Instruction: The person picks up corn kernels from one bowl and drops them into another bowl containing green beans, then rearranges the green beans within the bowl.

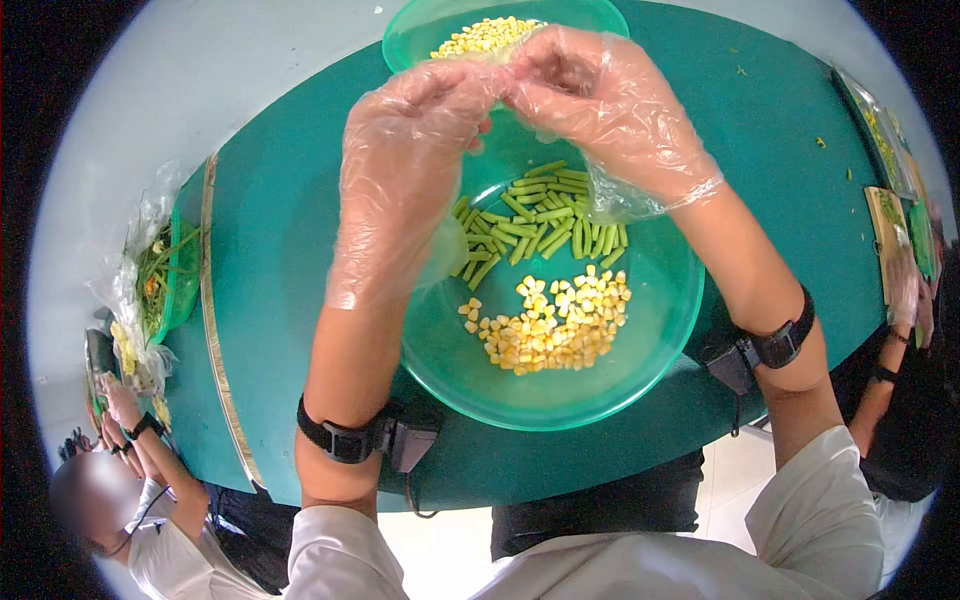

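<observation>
My left hand [405, 150], in a clear plastic glove, is raised above the large green bowl [650, 350], its fingers pinched together. My right hand [600, 100], gloved the same way, meets it fingertip to fingertip, also pinched. Whatever lies between the fingertips is too small to make out. Inside the large bowl, cut green beans [545, 215] lie toward the far side and yellow corn kernels [555, 325] nearer to me. Behind my hands, a second green bowl [590, 15] holds more corn kernels [485, 36].
A green basket [183, 270] with vegetable scraps and plastic bags stands at the left edge. Co-workers are at both sides, one with gloved hands [122, 405] at the left. A cutting board [885, 240] and a tray [870, 120] lie at the right.
</observation>
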